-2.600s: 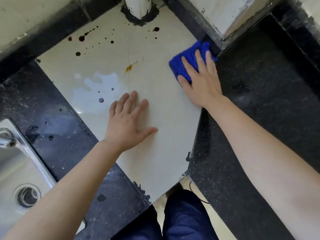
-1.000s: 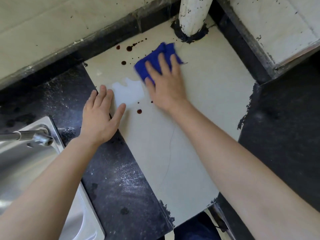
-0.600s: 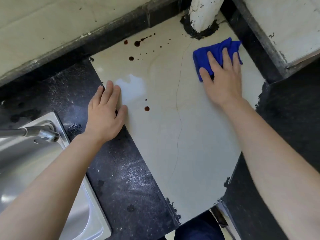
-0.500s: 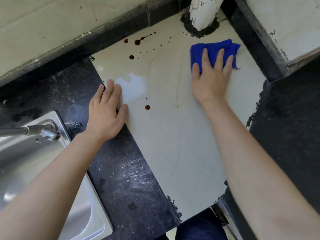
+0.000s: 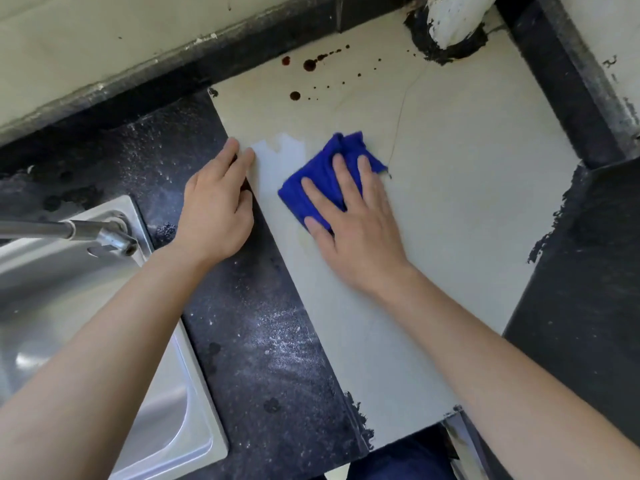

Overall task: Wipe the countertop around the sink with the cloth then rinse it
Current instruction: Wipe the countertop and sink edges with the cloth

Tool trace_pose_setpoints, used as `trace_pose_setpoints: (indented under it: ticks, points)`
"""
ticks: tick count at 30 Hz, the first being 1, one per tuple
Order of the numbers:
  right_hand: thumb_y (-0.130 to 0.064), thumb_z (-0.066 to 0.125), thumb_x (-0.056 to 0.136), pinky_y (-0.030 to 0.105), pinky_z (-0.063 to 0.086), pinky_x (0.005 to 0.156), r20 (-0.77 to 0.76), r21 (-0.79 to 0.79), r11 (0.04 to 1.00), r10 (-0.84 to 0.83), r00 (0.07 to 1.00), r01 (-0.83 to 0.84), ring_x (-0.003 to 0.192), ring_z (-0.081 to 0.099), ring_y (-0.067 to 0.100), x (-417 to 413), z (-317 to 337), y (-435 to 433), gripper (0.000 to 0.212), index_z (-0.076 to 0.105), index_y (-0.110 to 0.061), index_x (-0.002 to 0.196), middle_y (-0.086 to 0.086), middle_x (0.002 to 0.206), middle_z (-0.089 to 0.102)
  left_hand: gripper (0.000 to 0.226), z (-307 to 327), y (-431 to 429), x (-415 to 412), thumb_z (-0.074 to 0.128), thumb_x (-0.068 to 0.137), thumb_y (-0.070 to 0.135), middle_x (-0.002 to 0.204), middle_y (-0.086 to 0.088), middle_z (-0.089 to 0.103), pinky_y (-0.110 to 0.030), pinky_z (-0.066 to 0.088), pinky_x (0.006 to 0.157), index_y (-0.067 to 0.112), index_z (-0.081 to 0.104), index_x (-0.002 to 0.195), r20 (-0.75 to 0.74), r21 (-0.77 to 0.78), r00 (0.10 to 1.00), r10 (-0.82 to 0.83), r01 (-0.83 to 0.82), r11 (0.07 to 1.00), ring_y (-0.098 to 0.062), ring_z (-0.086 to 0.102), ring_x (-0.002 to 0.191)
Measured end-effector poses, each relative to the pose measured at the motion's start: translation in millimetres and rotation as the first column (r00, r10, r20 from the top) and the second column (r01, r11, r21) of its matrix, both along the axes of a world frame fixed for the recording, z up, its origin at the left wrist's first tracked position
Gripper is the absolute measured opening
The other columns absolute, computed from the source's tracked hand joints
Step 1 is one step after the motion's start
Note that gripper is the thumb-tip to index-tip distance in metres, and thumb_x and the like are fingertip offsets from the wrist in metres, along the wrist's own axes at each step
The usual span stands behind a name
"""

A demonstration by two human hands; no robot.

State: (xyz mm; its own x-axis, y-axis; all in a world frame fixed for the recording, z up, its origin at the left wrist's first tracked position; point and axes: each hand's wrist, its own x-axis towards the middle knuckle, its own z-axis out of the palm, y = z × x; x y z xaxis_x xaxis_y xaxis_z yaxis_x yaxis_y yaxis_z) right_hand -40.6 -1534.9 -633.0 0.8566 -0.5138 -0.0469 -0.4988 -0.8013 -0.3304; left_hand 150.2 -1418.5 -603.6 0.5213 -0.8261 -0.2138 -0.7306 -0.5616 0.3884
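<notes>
Wiping is partway: right hand (image 5: 349, 220) presses the cloth (image 5: 322, 181) flat-fingered on the surface (image 5: 450, 202); left hand (image 5: 216, 209) rests open; spots (image 5: 308, 65) and rinsing remain

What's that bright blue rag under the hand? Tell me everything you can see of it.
The bright blue cloth looks like soft, fuzzy microfibre, folded into a crumpled pad with a loose corner sticking out on its right. It lies flat on the cream tile countertop, right beside a pale wet patch. The right hand presses down on it with straight, spread fingers, covering its near part.
</notes>
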Motion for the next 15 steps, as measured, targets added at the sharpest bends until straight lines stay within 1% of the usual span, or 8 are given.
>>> trace_pose_setpoints:
  ticks: [2,4,6,8,11,13,15]
  points:
    - [-0.048,0.034,0.104,0.053,0.007,0.122,-0.034,-0.006,1.000,-0.031,0.999,0.031,0.152,0.004,0.045,51.3,0.5,-25.3,0.056,0.029,-0.031,0.157,0.016,0.167,0.013,0.059,0.5,9.3,6.3,0.041,0.091,0.015,0.160,-0.023,0.025,-0.052,0.028,0.114,0.006,0.040,0.149,0.073,-0.037,0.996,0.058,-0.056,0.998,-0.044,0.031,0.142]
    - [-0.049,0.030,0.105,0.053,0.004,0.123,-0.080,-0.015,0.996,-0.084,0.993,0.083,0.152,0.000,0.044,90.4,3.4,-35.9,0.057,0.022,-0.031,0.159,0.015,0.168,0.007,0.056,1.1,16.3,12.1,0.041,0.095,0.018,0.161,-0.024,0.022,-0.055,0.025,0.115,0.006,0.040,0.149,0.129,-0.032,0.987,0.101,-0.098,0.995,-0.046,0.026,0.144]
    - [-0.047,0.032,0.105,0.053,0.006,0.124,-0.076,-0.013,0.994,-0.114,0.991,0.113,0.152,0.002,0.045,99.0,5.2,-27.5,0.057,0.025,-0.029,0.158,0.016,0.167,0.010,0.054,0.7,19.3,17.0,0.043,0.099,0.020,0.163,-0.021,0.018,-0.058,0.021,0.116,0.009,0.036,0.152,0.139,0.011,0.982,0.130,-0.132,0.991,-0.044,0.019,0.147]
    - [-0.045,0.036,0.104,0.054,0.012,0.123,-0.031,-0.007,0.999,-0.040,0.999,0.040,0.151,0.008,0.045,73.5,3.8,-8.3,0.055,0.034,-0.027,0.155,0.017,0.165,0.018,0.057,2.3,16.4,21.8,0.045,0.101,0.027,0.164,-0.017,0.015,-0.057,0.019,0.119,0.012,0.031,0.154,0.119,0.052,0.981,0.156,-0.163,0.985,-0.041,0.014,0.150]
    - [-0.043,0.049,0.101,0.054,0.021,0.121,0.049,0.029,0.988,0.149,0.988,-0.150,0.150,0.018,0.043,-3.4,-1.3,14.7,0.050,0.048,-0.026,0.149,0.015,0.162,0.030,0.072,5.5,4.0,25.3,0.048,0.098,0.045,0.166,-0.012,0.010,-0.054,0.014,0.121,0.016,0.020,0.158,0.084,0.112,0.987,0.138,-0.147,0.983,-0.035,0.007,0.152]
    - [-0.047,0.051,0.100,0.051,0.022,0.121,0.021,0.041,0.970,0.237,0.971,-0.238,0.151,0.021,0.039,-49.8,1.4,9.9,0.051,0.050,-0.028,0.147,0.011,0.162,0.031,0.076,4.6,-3.1,24.0,0.048,0.098,0.051,0.167,-0.008,0.005,-0.054,0.010,0.121,0.021,0.014,0.159,0.067,0.163,0.994,0.088,-0.098,0.982,-0.033,0.003,0.153]
    - [-0.053,0.048,0.100,0.052,0.024,0.121,-0.032,0.024,0.970,0.241,0.970,-0.241,0.152,0.018,0.036,-68.7,5.4,-13.3,0.054,0.047,-0.030,0.149,0.009,0.163,0.028,0.077,-0.2,-5.3,21.8,0.044,0.098,0.056,0.168,-0.005,0.001,-0.054,0.006,0.122,0.025,0.009,0.160,0.071,0.203,0.996,0.060,-0.074,0.976,-0.031,-0.002,0.153]
